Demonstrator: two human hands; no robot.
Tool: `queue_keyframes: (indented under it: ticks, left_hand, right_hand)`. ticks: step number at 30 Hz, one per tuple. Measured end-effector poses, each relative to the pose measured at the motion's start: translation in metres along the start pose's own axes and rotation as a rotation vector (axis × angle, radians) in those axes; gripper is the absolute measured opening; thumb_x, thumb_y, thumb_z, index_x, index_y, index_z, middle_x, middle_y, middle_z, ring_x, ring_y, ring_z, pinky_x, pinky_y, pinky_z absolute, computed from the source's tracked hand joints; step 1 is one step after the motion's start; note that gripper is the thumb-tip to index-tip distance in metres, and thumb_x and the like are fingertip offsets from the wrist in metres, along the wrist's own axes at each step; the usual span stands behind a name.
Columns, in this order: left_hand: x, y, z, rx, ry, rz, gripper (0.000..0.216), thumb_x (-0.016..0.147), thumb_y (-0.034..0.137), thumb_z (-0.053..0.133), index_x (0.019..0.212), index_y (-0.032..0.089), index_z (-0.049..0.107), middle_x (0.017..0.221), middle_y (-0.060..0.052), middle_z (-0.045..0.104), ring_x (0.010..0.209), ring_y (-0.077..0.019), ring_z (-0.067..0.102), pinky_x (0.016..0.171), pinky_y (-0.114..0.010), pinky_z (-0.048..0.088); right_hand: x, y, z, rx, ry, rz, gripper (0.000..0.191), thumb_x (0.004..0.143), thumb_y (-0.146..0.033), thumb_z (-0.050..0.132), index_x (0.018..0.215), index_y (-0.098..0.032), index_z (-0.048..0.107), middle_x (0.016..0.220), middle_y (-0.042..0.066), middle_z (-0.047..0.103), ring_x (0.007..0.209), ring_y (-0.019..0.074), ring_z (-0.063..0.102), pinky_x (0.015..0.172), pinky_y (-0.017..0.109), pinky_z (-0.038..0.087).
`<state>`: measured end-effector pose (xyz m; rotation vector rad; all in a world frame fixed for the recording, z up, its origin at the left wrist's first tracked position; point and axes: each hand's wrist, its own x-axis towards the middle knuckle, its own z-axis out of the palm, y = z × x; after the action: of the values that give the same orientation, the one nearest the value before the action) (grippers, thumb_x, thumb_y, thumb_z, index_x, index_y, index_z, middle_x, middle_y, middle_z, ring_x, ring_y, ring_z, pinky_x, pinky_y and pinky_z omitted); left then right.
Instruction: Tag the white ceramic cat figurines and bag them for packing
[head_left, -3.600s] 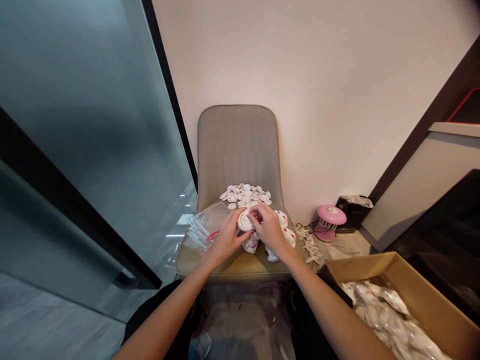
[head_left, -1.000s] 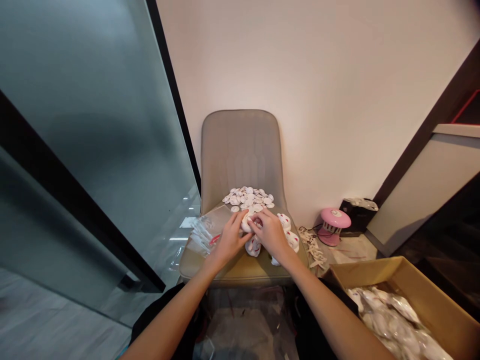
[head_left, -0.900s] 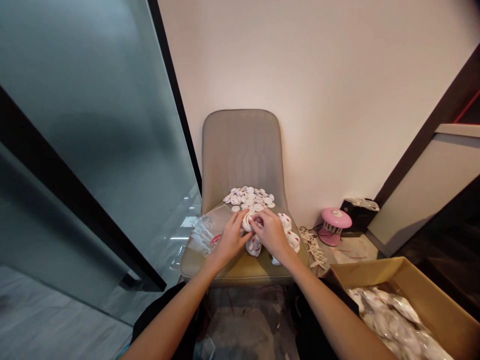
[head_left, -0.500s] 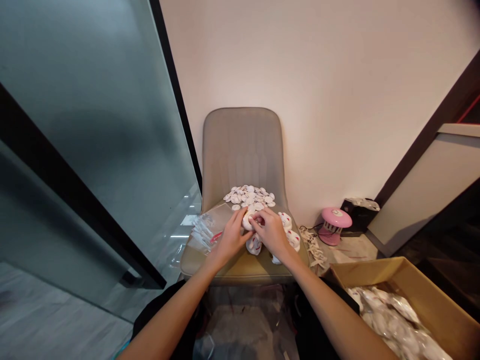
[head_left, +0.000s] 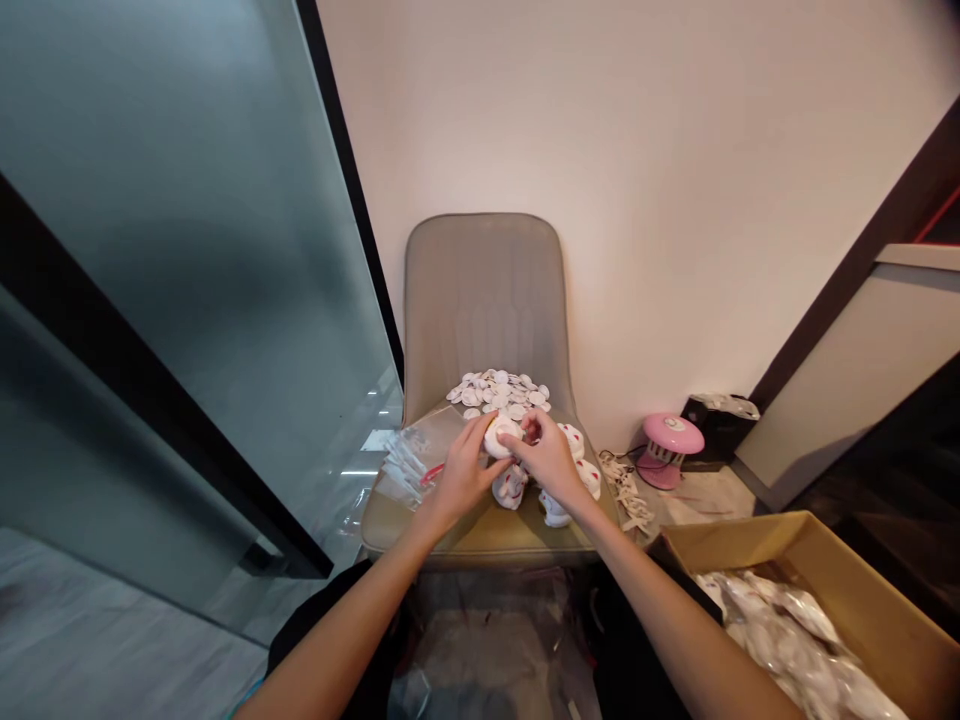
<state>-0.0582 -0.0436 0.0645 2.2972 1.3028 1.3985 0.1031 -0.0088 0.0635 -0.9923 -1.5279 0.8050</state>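
Observation:
My left hand [head_left: 466, 468] is wrapped round a white cat figurine [head_left: 502, 437], its round, pale end turned up. My right hand [head_left: 546, 450] is at the figurine's right side, thumb pressed on it and the other fingers curled above. Below my hands, another white figurine with red marks [head_left: 510, 488] rests on the chair seat [head_left: 480, 540]. More such figurines [head_left: 589, 478] sit right of my right hand, partly hidden by it. Beyond the hands lies a heap of flat white discs [head_left: 499, 390].
A clear plastic bag [head_left: 409, 465] with pale strips lies at the seat's left. On the floor to the right are a pink mushroom-shaped device [head_left: 673, 435], a black box [head_left: 724, 425] and a cardboard box [head_left: 862, 570] of wrapped white items. A glass door [head_left: 187, 250] stands left.
My right fingers have lifted and curled away from the figurine's top, showing more of its round end. My left hand keeps its hold.

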Motion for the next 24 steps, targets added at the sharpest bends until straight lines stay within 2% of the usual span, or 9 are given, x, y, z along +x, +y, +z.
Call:
queue_keyframes:
  ticks: [4, 7, 11, 14, 24]
  left_hand:
    - [0.000, -0.001, 0.001, -0.021, 0.005, -0.017, 0.065, 0.080, 0.028, 0.075, 0.139, 0.025, 0.047, 0.135, -0.009, 0.058, 0.126, -0.0254, 0.054, 0.107, -0.041, 0.044]
    - [-0.002, -0.004, 0.003, -0.031, 0.002, -0.054, 0.067, 0.079, 0.031, 0.077, 0.139, 0.025, 0.048, 0.135, -0.009, 0.059, 0.125, -0.0256, 0.056, 0.106, -0.041, 0.044]
    - [-0.002, -0.007, 0.005, -0.043, 0.018, -0.085, 0.068, 0.077, 0.033, 0.078, 0.138, 0.024, 0.050, 0.135, -0.010, 0.060, 0.124, -0.0265, 0.057, 0.105, -0.042, 0.044]
    - [-0.002, -0.007, 0.005, -0.049, 0.015, -0.093, 0.067, 0.076, 0.034, 0.079, 0.137, 0.024, 0.051, 0.133, -0.010, 0.061, 0.122, -0.0258, 0.058, 0.104, -0.040, 0.045]
    - [-0.001, -0.003, 0.004, -0.061, 0.035, -0.080, 0.066, 0.076, 0.032, 0.079, 0.135, 0.024, 0.052, 0.131, -0.009, 0.062, 0.120, -0.0248, 0.058, 0.103, -0.038, 0.046]
  right_hand:
    - [0.003, 0.006, 0.001, 0.310, -0.173, 0.341, 0.042, 0.069, -0.044, 0.078, 0.096, -0.021, 0.056, 0.084, 0.001, 0.062, 0.066, 0.0141, 0.058, 0.056, 0.025, 0.046]
    - [0.002, 0.005, 0.001, 0.471, -0.292, 0.471, 0.041, 0.074, -0.045, 0.076, 0.103, -0.022, 0.059, 0.093, 0.003, 0.066, 0.069, 0.0137, 0.061, 0.059, 0.025, 0.050]
    - [0.000, 0.006, 0.001, 0.631, -0.397, 0.518, 0.041, 0.080, -0.047, 0.073, 0.111, -0.023, 0.061, 0.095, 0.004, 0.068, 0.068, 0.0126, 0.062, 0.064, 0.027, 0.054]
    - [-0.001, 0.011, 0.003, 0.735, -0.456, 0.498, 0.042, 0.081, -0.045, 0.073, 0.114, -0.022, 0.062, 0.096, 0.004, 0.069, 0.070, 0.0124, 0.063, 0.065, 0.026, 0.055]
    - [0.000, 0.020, 0.007, 0.751, -0.438, 0.480, 0.042, 0.081, -0.047, 0.074, 0.113, -0.022, 0.063, 0.098, 0.005, 0.070, 0.074, 0.0132, 0.064, 0.067, 0.026, 0.054]
